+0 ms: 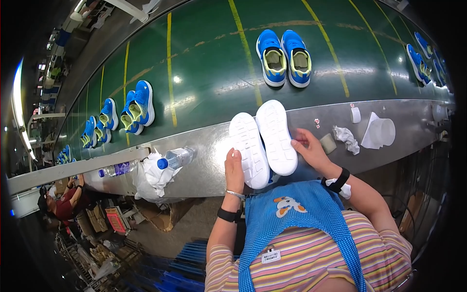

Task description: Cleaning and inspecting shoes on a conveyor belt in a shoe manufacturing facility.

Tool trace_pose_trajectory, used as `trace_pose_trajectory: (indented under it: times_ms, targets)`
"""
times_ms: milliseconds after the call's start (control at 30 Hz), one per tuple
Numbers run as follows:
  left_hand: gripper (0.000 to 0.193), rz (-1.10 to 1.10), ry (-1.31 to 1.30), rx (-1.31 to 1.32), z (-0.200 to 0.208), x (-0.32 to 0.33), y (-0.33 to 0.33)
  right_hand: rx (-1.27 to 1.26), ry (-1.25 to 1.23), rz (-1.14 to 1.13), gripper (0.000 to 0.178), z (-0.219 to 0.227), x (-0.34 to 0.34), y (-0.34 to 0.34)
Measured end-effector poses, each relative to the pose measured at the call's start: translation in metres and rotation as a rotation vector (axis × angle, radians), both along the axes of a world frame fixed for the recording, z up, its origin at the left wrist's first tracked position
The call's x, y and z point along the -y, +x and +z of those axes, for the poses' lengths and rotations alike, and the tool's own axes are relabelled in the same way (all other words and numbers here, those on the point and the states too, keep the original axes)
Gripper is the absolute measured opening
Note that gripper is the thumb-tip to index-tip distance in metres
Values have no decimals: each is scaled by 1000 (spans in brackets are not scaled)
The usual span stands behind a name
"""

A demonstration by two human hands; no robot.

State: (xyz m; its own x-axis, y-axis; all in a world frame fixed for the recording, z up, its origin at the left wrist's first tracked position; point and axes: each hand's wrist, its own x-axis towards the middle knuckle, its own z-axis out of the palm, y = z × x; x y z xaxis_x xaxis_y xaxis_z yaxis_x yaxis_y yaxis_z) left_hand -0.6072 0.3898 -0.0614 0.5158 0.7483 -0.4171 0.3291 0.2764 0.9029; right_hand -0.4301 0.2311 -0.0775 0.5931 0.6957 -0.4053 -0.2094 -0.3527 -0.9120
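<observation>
Two shoes, white soles showing, between a person's hands above the metal surface [209, 168].
The left hand [234, 173] lies along the left shoe [249, 152], its fingers largely hidden, so their grip cannot be told; the right hand [311, 148] holds the right shoe [277, 141] at its outer edge. Beyond, a blue pair [283, 58] stands on the green belt [204, 73].
</observation>
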Motion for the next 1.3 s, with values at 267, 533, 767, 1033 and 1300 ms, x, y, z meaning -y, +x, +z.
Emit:
trace_pose_trajectory:
  times_ms: [267, 533, 767, 1033, 1300]
  targets:
    - [102, -341, 522, -359, -10, 13, 6, -632, -112, 65, 83, 11, -10, 3]
    - [54, 57, -778, 544, -29, 0, -33, -525, 165, -79, 77, 83, -9, 13]
    - [43, 425, -458, 21, -49, -1, -30, -270, 93, -214, 77, 72, -10, 4]
    - [79, -157, 267, -228, -47, 11, -39, 682, -142, 67, 76, 37, -11, -33]
    - [61, -48, 342, -197, -52, 10, -57, 678, 48, 457, 52, 40, -12, -53]
